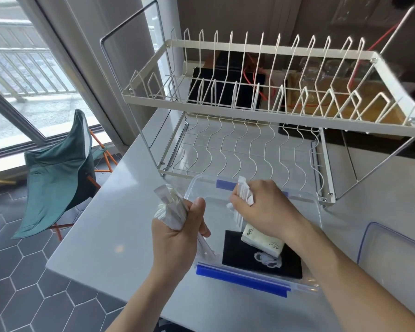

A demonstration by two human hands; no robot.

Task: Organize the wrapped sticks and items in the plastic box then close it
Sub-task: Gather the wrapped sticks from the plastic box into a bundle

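Each hand, left hand and right hand, grips wrapped sticks above the plastic box.

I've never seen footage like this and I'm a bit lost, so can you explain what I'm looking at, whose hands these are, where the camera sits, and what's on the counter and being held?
There is no robot here. A camera worn on a person's head looks forward and down at their two bare hands. The left hand grips a bundle of wrapped sticks. The right hand grips a smaller bunch of white sticks over an open clear plastic box with blue clips. Inside the box lie a tissue pack and a black flat item. The box's lid lies to the right. Behind stands a white dish rack on the pale counter.
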